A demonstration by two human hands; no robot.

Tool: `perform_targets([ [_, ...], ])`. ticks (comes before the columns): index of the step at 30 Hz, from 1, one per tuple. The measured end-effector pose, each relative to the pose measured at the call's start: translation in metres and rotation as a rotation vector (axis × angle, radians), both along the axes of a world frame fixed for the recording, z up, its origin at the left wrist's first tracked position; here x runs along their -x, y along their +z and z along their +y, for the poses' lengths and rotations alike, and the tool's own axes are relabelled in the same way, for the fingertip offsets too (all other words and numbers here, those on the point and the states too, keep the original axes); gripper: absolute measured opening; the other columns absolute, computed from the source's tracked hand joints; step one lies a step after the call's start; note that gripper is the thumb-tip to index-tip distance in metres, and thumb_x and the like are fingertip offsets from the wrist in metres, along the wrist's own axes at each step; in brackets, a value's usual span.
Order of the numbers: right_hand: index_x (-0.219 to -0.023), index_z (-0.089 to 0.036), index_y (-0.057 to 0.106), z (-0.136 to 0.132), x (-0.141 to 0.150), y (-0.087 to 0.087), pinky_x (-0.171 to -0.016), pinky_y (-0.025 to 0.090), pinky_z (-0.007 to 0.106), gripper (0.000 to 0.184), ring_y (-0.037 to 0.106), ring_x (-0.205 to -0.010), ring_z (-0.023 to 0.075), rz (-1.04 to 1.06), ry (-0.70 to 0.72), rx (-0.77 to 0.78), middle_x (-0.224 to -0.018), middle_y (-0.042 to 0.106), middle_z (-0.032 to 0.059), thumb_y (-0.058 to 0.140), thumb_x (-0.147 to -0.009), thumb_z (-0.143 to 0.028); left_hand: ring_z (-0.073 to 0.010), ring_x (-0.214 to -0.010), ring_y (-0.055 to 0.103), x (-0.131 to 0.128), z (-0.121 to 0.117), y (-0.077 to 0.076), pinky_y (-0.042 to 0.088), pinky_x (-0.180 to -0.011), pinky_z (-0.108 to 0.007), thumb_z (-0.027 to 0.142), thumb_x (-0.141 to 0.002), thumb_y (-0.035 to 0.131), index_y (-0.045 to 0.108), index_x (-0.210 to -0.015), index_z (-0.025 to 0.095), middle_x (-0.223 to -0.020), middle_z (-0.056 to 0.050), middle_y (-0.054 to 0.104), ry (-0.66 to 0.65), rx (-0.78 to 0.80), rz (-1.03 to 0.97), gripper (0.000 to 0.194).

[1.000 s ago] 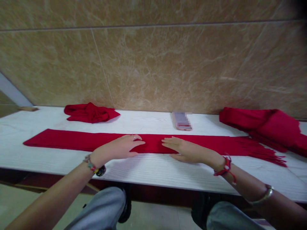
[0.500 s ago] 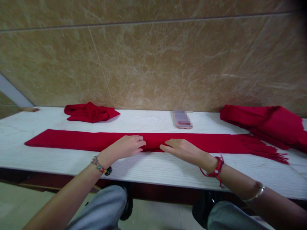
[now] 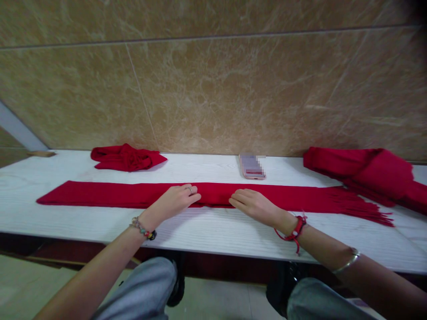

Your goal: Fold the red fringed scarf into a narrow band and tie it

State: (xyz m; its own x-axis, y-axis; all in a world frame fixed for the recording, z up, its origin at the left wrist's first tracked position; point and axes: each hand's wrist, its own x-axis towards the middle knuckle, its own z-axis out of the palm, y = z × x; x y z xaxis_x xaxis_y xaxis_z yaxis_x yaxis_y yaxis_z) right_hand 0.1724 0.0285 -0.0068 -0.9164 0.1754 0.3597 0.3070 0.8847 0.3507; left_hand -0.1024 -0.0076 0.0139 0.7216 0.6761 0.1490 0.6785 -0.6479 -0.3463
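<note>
A long red scarf (image 3: 213,194) lies folded into a narrow strip across the white tabletop, its fringe spread at the right end. My left hand (image 3: 176,201) is on the scarf just left of its middle, the bent fingers closed on the cloth. On the other side of the middle, my right hand (image 3: 253,205) also has its fingers bent together on the cloth. A short stretch of scarf shows between the hands, with a small fold along its near edge. The fingertips are partly hidden.
Behind the scarf lie a bunched red cloth (image 3: 128,158) at left and a phone (image 3: 252,167) near the wall. A larger red cloth heap (image 3: 363,171) sits at right, close to the fringe. The white table (image 3: 213,235) backs onto a marbled tile wall (image 3: 213,98).
Fingers of both hands have curled in on the cloth, and the gap between the hands is slightly wider. The scarf's near edge between them has moved a little away from me.
</note>
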Motion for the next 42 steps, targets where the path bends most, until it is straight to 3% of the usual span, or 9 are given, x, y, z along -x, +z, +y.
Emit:
perform_targets([
  [5,-0.095,-0.01,0.06,0.004,-0.004,-0.013,-0.072,0.05,0.033,0.026,0.058,-0.081,0.0186,0.124,-0.02,0.129,-0.089,0.063,0.012,0.035,-0.089,-0.01,-0.0151,-0.086,0.056,0.007,-0.003,-0.008,0.047,-0.07,-0.025,0.015,-0.088,0.044,0.057,-0.107,0.019,-0.101,-0.005,0.056,0.062,0.103,-0.081,0.024],
  [10,-0.099,-0.011,0.059,0.003,-0.007,-0.01,-0.072,0.051,0.032,0.026,0.059,-0.082,0.0187,0.151,-0.068,0.19,-0.088,0.063,0.0116,0.035,-0.09,-0.012,-0.0163,-0.097,0.053,0.025,0.001,-0.015,0.042,-0.089,-0.031,0.018,-0.089,0.043,0.055,-0.116,0.023,-0.113,-0.007,0.053,0.134,0.14,-0.172,0.031],
  [15,-0.106,-0.016,0.056,0.003,-0.016,-0.002,-0.073,0.05,0.03,0.028,0.057,-0.086,0.0167,0.062,-0.052,0.208,-0.094,0.061,0.0092,0.034,-0.089,-0.01,-0.0222,-0.131,0.025,0.056,0.007,-0.022,0.023,-0.105,-0.042,0.025,-0.091,0.038,0.033,-0.134,0.033,-0.144,-0.004,0.026,0.206,0.284,-0.194,0.044],
  [21,-0.109,-0.012,0.054,0.001,-0.02,-0.002,-0.074,0.05,0.03,0.03,0.058,-0.085,0.0167,0.018,-0.038,0.205,-0.092,0.062,0.0099,0.033,-0.089,-0.007,-0.0202,-0.135,0.012,0.068,0.002,-0.017,0.013,-0.107,-0.045,0.023,-0.092,0.033,0.023,-0.137,0.037,-0.148,0.0,0.016,0.206,0.383,-0.107,0.048],
  [26,-0.104,-0.012,0.06,0.003,-0.02,-0.007,-0.078,0.05,0.033,0.026,0.058,-0.088,0.019,0.103,-0.057,0.265,-0.096,0.063,0.0114,0.04,-0.088,-0.013,-0.024,-0.135,0.014,0.06,-0.001,-0.004,0.014,-0.107,-0.046,0.038,-0.092,0.035,0.026,-0.137,0.034,-0.148,-0.004,0.018,0.225,0.416,-0.096,0.046],
  [30,-0.114,-0.013,0.057,-0.001,-0.004,0.001,-0.087,0.047,0.038,0.03,0.056,-0.101,0.0216,0.178,-0.117,0.326,-0.108,0.061,0.0139,0.044,-0.088,-0.023,-0.0218,-0.135,0.014,0.03,0.001,0.005,0.015,-0.107,-0.044,0.042,-0.094,0.029,0.027,-0.137,0.032,-0.147,-0.003,0.021,0.22,0.351,-0.141,0.044],
  [35,-0.133,-0.01,0.038,-0.007,0.031,0.003,-0.102,0.031,0.047,0.05,0.034,-0.127,0.0267,0.055,-0.197,0.354,-0.135,0.04,0.0173,0.041,-0.09,-0.035,-0.0178,-0.134,0.016,-0.003,0.011,-0.008,0.013,-0.107,-0.038,0.047,-0.092,0.028,0.02,-0.14,0.022,-0.146,-0.006,0.022,0.15,0.302,-0.137,0.054],
  [38,-0.136,-0.007,0.03,-0.007,0.035,-0.003,-0.104,0.027,0.048,0.055,0.026,-0.13,0.0262,-0.059,-0.227,0.442,-0.14,0.033,0.0174,0.036,-0.091,-0.039,-0.0159,-0.134,0.016,-0.002,0.014,-0.019,0.01,-0.108,-0.036,0.043,-0.094,0.026,0.021,-0.14,0.022,-0.146,-0.005,0.023,0.155,0.317,-0.119,0.051],
  [42,-0.137,-0.006,0.027,-0.004,0.025,-0.005,-0.106,0.025,0.044,0.056,0.023,-0.131,0.0244,-0.089,-0.253,0.475,-0.142,0.027,0.0178,0.032,-0.092,-0.038,-0.0149,-0.134,0.016,0.006,0.015,-0.021,0.01,-0.107,-0.036,0.04,-0.095,0.023,0.02,-0.14,0.027,-0.147,-0.002,0.022,0.141,0.346,-0.13,0.047],
])
